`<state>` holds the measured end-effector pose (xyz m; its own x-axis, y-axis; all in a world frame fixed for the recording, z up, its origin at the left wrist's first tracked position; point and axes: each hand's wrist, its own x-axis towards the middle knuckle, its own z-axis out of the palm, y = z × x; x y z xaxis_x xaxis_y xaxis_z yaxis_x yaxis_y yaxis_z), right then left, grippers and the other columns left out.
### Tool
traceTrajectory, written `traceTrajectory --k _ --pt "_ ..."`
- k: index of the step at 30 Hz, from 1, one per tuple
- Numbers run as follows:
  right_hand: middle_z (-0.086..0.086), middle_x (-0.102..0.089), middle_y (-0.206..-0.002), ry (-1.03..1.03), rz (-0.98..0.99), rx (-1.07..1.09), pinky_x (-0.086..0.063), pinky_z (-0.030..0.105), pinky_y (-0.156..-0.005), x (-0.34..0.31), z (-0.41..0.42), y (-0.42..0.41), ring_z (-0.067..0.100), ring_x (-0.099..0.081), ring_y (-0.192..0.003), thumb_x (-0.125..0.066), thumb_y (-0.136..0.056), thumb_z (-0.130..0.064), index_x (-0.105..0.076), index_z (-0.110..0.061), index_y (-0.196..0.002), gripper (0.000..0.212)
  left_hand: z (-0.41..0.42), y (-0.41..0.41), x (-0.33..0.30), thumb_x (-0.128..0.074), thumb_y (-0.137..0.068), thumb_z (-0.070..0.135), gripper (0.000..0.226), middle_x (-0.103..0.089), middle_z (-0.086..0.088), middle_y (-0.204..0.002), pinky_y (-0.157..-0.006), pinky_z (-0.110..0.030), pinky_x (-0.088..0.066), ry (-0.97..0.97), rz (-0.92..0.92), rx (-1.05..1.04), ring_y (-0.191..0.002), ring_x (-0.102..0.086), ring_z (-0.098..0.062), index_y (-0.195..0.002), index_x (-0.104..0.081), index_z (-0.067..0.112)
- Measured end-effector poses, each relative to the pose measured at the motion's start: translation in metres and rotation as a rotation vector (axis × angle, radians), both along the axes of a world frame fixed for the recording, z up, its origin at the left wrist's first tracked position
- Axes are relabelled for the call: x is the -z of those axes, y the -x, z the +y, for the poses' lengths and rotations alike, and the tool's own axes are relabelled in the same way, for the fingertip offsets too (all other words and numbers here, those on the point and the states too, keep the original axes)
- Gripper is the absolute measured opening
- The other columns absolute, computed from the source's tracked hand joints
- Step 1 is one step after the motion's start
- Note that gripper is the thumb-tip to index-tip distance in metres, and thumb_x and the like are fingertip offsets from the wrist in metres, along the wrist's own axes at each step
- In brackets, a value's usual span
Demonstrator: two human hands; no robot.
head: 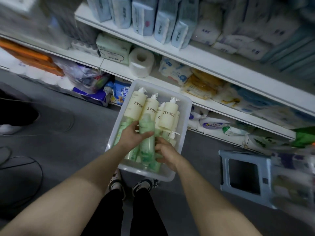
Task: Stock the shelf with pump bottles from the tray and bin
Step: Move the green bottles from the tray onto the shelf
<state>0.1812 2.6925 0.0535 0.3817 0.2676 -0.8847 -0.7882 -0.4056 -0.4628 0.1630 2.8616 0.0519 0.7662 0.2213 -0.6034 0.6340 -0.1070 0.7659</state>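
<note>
Both hands reach down into a clear plastic bin (185, 106) that stands on the grey floor (71, 133) in front of the shelf (201, 58). In the bin's far half lie the cream pump bottles (167, 114), labelled ZYOME, with white pump heads pointing toward the shelf; 3 lie on top in plain sight and at least 1 more shows between them, with others partly hidden beneath. The near half holds green bottles (124, 128), several stacked and too overlapped to count.

The left hand (132, 136) has its grip closed around 1 green bottle (147, 133) that lies lengthwise on top of the pile, thumb across its middle. The right hand (166, 151) touches the same bottle lower down with fingers curled against its side; whether it truly clasps it I cannot tell.

1 roll of toilet paper (141, 63) stands on the shelf board just beyond the bin, beside 1 pale green pack (113, 48). 1 blue plastic stool (245, 176) stands on the floor to the right. 2 shoes (143, 185) show below the bin.
</note>
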Motion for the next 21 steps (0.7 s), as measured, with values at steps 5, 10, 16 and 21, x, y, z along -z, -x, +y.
traceTrajectory --k 5,10,16,21 --pt "0.006 -0.064 -0.127 -0.143 0.016 0.058 -0.057 0.043 -0.089 -0.050 0.004 -0.006 0.027 -0.063 -0.114 -0.055 -0.091 -0.006 -0.051 -0.030 -0.132 0.048 -0.001 -0.027 -0.065 -0.087 -0.067 0.028 0.044 -0.069 0.000 -0.093 -0.082 -0.042 -0.058 0.148 -0.070 -0.151 -0.090 -0.069 -0.022 -0.103 -0.063 0.023" --pt "0.018 -0.063 -0.124 -0.189 -0.111 0.111 -0.056 0.044 -0.093 -0.091 0.010 -0.022 0.030 -0.065 -0.104 -0.057 -0.089 0.000 -0.048 -0.016 -0.135 0.050 0.005 -0.041 -0.122 -0.075 -0.082 0.028 0.040 -0.068 -0.006 -0.107 -0.087 -0.043 -0.056 0.273 -0.107 -0.197 -0.096 -0.067 -0.022 -0.117 -0.057 0.018" --pt "0.023 -0.058 -0.131 -0.263 -0.214 0.017 -0.057 0.045 -0.091 -0.148 0.003 -0.043 0.034 -0.063 -0.114 -0.060 -0.089 -0.002 -0.050 -0.008 -0.130 0.042 0.021 -0.044 -0.180 -0.061 -0.093 0.024 0.033 -0.070 -0.011 -0.112 -0.073 -0.035 -0.057 0.300 -0.201 -0.092 -0.097 -0.069 -0.025 -0.123 -0.059 0.010" --pt "0.021 -0.066 -0.122 -0.353 -0.343 -0.122 -0.054 0.044 -0.098 -0.200 0.001 -0.057 0.036 -0.064 -0.113 -0.066 -0.089 0.002 -0.049 -0.011 -0.132 0.048 0.030 -0.046 -0.233 -0.063 -0.093 0.025 0.036 -0.069 -0.007 -0.111 -0.059 -0.024 -0.054 0.240 -0.364 -0.064 -0.087 -0.070 -0.016 -0.125 -0.057 0.010"
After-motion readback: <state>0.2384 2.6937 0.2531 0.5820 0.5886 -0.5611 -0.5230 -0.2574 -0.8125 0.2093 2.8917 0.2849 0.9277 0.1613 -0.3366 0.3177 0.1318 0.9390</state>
